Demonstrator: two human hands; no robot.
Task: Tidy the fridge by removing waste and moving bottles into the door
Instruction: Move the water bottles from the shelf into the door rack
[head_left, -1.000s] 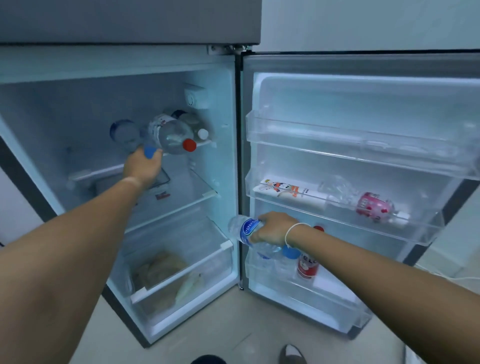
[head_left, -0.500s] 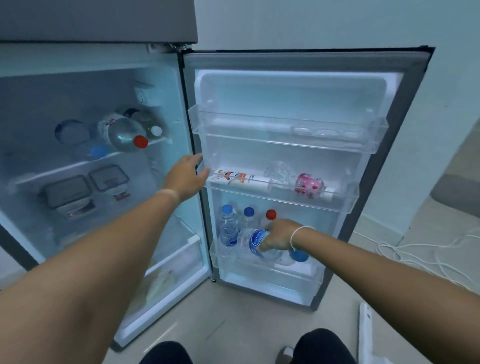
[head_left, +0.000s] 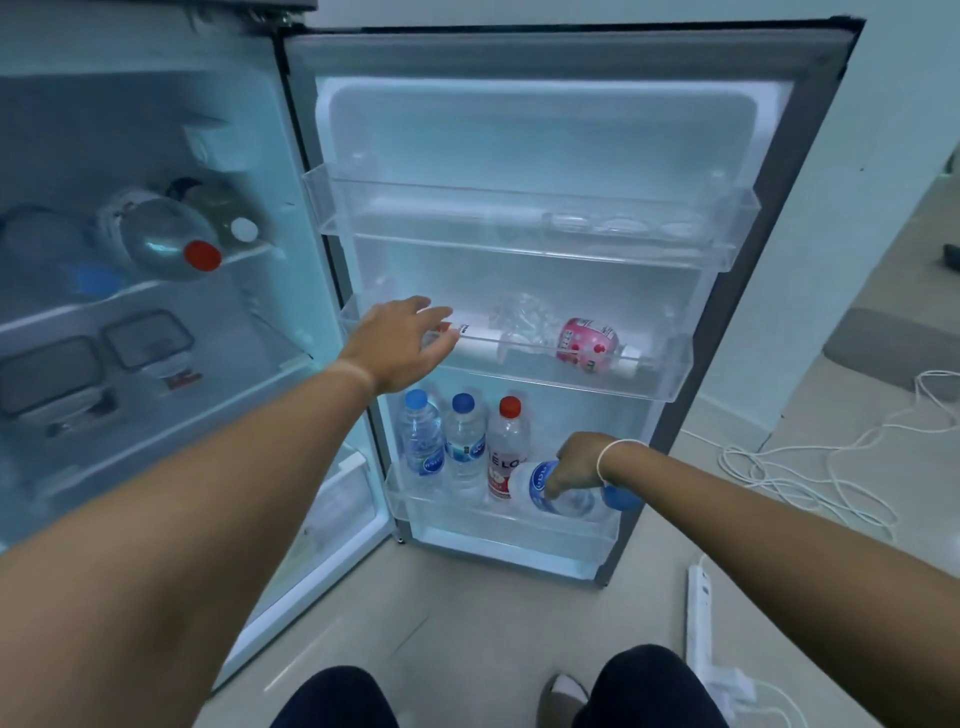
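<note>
The fridge stands open with its door (head_left: 769, 291) swung right. My right hand (head_left: 579, 462) grips a blue-capped water bottle (head_left: 563, 493), tilted on its side over the bottom door bin (head_left: 498, 519). Two blue-capped bottles (head_left: 441, 447) and a red-capped bottle (head_left: 506, 452) stand upright in that bin, left of my hand. My left hand (head_left: 400, 340) is open, fingers spread, at the left end of the middle door bin (head_left: 670, 374), over a white carton (head_left: 480, 340). A crumpled clear bottle with a pink label (head_left: 584, 340) lies in that bin. More bottles (head_left: 166, 239) lie on the fridge's upper shelf.
Two lidded containers (head_left: 98, 358) sit on the lower fridge shelf. The top door bin (head_left: 524, 228) holds only clear moulded cups. White cables (head_left: 831, 467) and a power strip (head_left: 698, 613) lie on the floor at the right. My knees and a shoe show at the bottom edge.
My left hand left the shelf bottles and moved right to the middle door bin. My right hand carried its bottle further right along the bottom bin. The view swung right.
</note>
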